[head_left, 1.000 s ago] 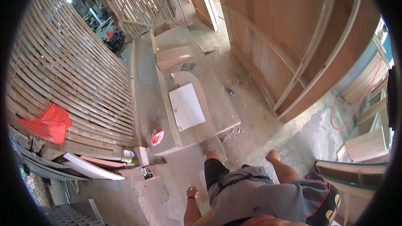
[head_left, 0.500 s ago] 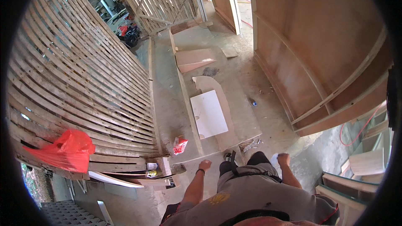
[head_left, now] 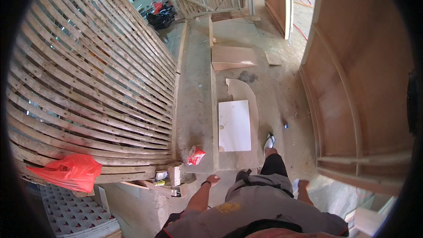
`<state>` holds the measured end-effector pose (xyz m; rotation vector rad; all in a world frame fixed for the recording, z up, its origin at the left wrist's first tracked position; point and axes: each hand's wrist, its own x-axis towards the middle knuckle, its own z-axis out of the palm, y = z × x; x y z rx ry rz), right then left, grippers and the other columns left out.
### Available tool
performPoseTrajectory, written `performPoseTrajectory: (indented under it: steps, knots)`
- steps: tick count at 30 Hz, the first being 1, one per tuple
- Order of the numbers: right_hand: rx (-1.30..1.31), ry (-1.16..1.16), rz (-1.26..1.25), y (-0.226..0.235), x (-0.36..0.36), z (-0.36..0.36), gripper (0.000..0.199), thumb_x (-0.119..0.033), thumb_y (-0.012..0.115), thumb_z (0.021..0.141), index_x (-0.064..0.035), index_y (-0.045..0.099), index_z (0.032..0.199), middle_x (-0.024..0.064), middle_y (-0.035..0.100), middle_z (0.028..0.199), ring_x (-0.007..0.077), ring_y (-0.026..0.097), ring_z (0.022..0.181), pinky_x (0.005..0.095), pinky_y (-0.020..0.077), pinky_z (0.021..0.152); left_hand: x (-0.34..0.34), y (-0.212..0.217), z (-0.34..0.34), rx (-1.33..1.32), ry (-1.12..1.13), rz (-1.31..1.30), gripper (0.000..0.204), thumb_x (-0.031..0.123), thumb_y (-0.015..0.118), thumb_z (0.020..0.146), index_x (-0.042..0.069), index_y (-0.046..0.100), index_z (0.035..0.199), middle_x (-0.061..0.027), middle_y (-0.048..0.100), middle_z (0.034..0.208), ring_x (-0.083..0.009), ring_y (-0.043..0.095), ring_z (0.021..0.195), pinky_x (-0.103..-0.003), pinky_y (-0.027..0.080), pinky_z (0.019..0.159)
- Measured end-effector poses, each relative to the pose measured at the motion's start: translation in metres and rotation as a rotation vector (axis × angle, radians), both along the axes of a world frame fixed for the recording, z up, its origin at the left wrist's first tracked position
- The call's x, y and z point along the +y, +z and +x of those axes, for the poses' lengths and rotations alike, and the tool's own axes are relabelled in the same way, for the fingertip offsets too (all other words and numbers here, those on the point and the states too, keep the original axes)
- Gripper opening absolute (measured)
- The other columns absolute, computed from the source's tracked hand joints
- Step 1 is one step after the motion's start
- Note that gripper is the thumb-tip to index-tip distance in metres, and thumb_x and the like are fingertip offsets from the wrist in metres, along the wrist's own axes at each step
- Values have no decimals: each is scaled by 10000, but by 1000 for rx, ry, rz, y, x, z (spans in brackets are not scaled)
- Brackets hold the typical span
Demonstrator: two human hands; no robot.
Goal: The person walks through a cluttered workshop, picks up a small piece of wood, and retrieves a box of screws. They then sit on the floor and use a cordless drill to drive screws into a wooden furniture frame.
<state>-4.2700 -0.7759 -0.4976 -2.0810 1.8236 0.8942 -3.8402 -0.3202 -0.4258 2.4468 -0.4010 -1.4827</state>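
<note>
Head view, looking down past a person in a grey shirt: the left hand (head_left: 213, 179), a dark band (head_left: 205, 183) at its wrist, hangs in the air near the front edge of a concrete platform (head_left: 194, 105); its fingers look loosely curled, and whether they have hold of anything cannot be told. The right hand (head_left: 303, 185) hangs on the other side of the body, with something white (head_left: 295, 186) just beside it; how far its fingers are open, and whether they grip that white thing, cannot be told. Ahead of the hands, a white rectangular panel (head_left: 234, 125) lies flat on the platform, partly over a brown sheet (head_left: 242, 90) with a curved edge. A wooden strip (head_left: 214, 123) runs along its left; beyond this strip, nearest the left hand, lies a red-and-white packet (head_left: 195, 155). A sandalled foot (head_left: 269, 141) stands right of the panel. Farther up is a brown wedge-shaped piece (head_left: 232, 57). At left, a red plastic bag (head_left: 72, 170) hangs against a slatted wooden wall (head_left: 101, 83); at right stands a large brown panel (head_left: 365, 75).
</note>
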Motion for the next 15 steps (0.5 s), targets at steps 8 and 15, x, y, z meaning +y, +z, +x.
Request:
performPoseTrajectory:
  steps: [8, 15]
  knots:
    - [-119, -579, 286, -45, -152, 145, 222, -302, 634, 810, -174, 745, 953, 80, 714, 884, 250, 685, 870, 404, 527, 757, -93, -8, 98, 42, -96, 304, 415, 440, 575, 851, 112, 636, 1097, -133, 678, 1057, -315, 649, 990, -463, 529, 800]
    - [-654, -463, 6, 71, -400, 384, 162, -129, 603, 822, 16, 675, 832, 125, 653, 693, 223, 644, 550, 376, 518, 462, -425, 121, 232, -289, 393, -312, 356, 384, 588, 845, 87, 667, 1024, -172, 651, 1054, -342, 603, 1027, -428, 483, 893]
